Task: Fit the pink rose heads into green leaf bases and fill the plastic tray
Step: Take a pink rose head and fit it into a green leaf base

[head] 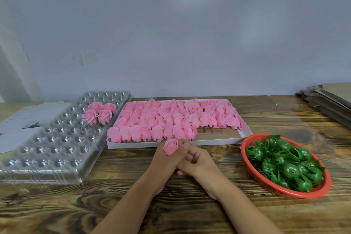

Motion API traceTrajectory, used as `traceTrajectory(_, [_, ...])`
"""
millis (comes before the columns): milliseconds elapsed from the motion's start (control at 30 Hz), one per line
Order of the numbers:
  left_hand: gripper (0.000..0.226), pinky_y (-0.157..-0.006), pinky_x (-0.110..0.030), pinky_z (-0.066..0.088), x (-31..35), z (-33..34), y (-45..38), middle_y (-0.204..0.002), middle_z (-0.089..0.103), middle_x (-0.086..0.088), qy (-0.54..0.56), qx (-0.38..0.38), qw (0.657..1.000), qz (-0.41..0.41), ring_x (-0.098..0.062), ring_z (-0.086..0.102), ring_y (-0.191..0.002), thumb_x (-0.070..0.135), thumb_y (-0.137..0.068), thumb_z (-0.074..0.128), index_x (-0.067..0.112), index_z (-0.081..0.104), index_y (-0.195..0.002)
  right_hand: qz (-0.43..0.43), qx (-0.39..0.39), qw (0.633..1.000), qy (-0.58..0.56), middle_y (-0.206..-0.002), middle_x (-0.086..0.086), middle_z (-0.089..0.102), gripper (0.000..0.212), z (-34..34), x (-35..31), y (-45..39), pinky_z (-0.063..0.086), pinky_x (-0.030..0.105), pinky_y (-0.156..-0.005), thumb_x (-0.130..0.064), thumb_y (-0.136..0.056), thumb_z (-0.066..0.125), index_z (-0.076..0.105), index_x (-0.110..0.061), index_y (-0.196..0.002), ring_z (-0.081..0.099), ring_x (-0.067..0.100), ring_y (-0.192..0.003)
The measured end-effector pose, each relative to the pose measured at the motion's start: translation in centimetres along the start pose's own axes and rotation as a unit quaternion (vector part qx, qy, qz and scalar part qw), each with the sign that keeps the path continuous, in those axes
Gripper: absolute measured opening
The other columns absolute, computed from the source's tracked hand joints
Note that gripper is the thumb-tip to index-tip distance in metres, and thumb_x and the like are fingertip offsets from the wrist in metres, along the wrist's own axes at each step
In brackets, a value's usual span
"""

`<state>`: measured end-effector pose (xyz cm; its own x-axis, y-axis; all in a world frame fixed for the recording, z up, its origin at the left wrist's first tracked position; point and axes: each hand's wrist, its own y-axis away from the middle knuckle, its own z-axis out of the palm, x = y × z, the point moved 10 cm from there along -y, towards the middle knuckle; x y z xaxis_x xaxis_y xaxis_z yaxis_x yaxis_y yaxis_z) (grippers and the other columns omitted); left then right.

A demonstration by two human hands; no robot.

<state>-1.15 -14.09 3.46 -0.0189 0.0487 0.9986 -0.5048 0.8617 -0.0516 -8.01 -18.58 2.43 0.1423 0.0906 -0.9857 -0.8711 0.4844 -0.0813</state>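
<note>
Both hands meet over the brown wood-grain desk (190,214), just in front of the shallow white cardboard box (245,135) packed with loose pink rose heads (171,118). The left hand (167,159) has its grip clamped on a single pink fabric rose head (170,146), bloom up. The right hand (195,159) curls in against it from the side; whether it pinches a green base is hidden, so its grip cannot be told.

To the left lies the clear plastic dimpled tray (57,142), with four finished roses (99,112) seated in cells near its far end and the rest vacant. To the right, the red plastic mesh basket (321,188) holds the green plastic leaf bases (284,161).

For a clean fit, the rose is probably best held low on its body, not by the petals. The stub should line up straight with the base's hole and be pushed in squarely until seated, then go in the next cell beside the four.
</note>
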Motion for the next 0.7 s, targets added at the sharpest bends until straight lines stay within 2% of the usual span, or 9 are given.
traceTrajectory(167, [0.013, -0.068, -0.013, 0.053, -0.27, -0.13, -0.15, -0.093, 0.077, 0.000, -0.011, -0.001, 1.000, 0.003, -0.007, 0.073, -0.087, 0.020, -0.094, 0.070, 0.016, 0.074, -0.106, -0.011, 0.007, 1.000, 0.023, -0.098, 0.009, 0.074, 0.030, -0.19, -0.08, -0.08, 0.054, 0.024, -0.074, -0.001, -0.091, 0.066, 0.076, -0.029, -0.097, 0.065, 0.016, -0.089])
traceTrajectory(233, [0.018, -0.073, -0.015, 0.054, -0.25, -0.21, -0.20, -0.098, 0.077, 0.002, -0.011, -0.002, 1.000, 0.004, -0.008, 0.072, -0.094, 0.012, -0.088, 0.076, 0.015, 0.075, -0.106, -0.013, -0.004, 0.999, 0.041, -0.110, 0.007, 0.073, 0.034, -0.07, -0.21, -0.17, 0.055, 0.026, -0.077, -0.002, -0.091, 0.066, 0.074, -0.029, -0.110, 0.064, 0.019, -0.094])
traceTrajectory(300, [0.022, -0.078, -0.017, 0.055, -0.15, -0.13, -0.20, -0.103, 0.077, 0.001, -0.008, -0.010, 1.000, 0.009, -0.011, 0.072, -0.099, 0.008, -0.085, 0.079, 0.012, 0.074, -0.106, -0.011, -0.015, 0.998, 0.053, -0.121, -0.005, 0.070, 0.049, 0.01, -0.28, -0.30, 0.055, 0.025, -0.079, -0.001, -0.090, 0.063, 0.066, -0.031, -0.128, 0.067, 0.015, -0.105])
traceTrajectory(367, [0.020, -0.079, -0.018, 0.055, -0.18, -0.02, -0.21, -0.103, 0.077, 0.001, -0.012, -0.018, 1.000, 0.007, -0.012, 0.072, -0.100, 0.007, -0.085, 0.079, 0.011, 0.074, -0.104, -0.003, -0.018, 0.999, 0.050, -0.120, -0.007, 0.070, 0.049, 0.02, -0.12, -0.31, 0.055, 0.025, -0.079, -0.001, -0.089, 0.062, 0.067, -0.033, -0.126, 0.067, 0.015, -0.108])
traceTrajectory(467, [0.015, -0.074, -0.018, 0.055, -0.30, 0.02, -0.27, -0.098, 0.077, -0.001, -0.011, -0.020, 1.000, 0.003, -0.011, 0.073, -0.094, 0.011, -0.090, 0.074, 0.015, 0.076, -0.104, 0.011, -0.014, 1.000, 0.026, -0.104, 0.000, 0.073, 0.025, 0.04, 0.13, -0.03, 0.054, 0.025, -0.077, -0.010, -0.087, 0.068, 0.076, -0.027, -0.104, 0.066, 0.014, -0.096])
traceTrajectory(533, [0.012, -0.071, -0.017, 0.054, -0.33, -0.07, -0.25, -0.094, 0.077, -0.001, -0.009, -0.015, 1.000, 0.003, -0.010, 0.073, -0.089, 0.017, -0.094, 0.070, 0.015, 0.077, -0.104, 0.018, -0.014, 1.000, 0.018, -0.099, 0.002, 0.074, 0.022, 0.05, 0.33, 0.06, 0.054, 0.025, -0.077, -0.010, -0.090, 0.069, 0.076, -0.029, -0.096, 0.066, 0.011, -0.093])
traceTrajectory(700, [0.023, -0.065, -0.012, 0.050, -0.41, 0.05, -0.11, -0.086, 0.075, 0.005, -0.013, -0.006, 1.000, -0.006, -0.004, 0.070, -0.080, 0.032, -0.098, 0.062, 0.015, 0.073, -0.109, 0.021, -0.013, 1.000, 0.017, -0.100, 0.010, 0.072, 0.025, 0.08, 0.39, 0.04, 0.051, 0.027, -0.077, -0.003, -0.095, 0.061, 0.072, -0.021, -0.106, 0.065, 0.018, -0.093])
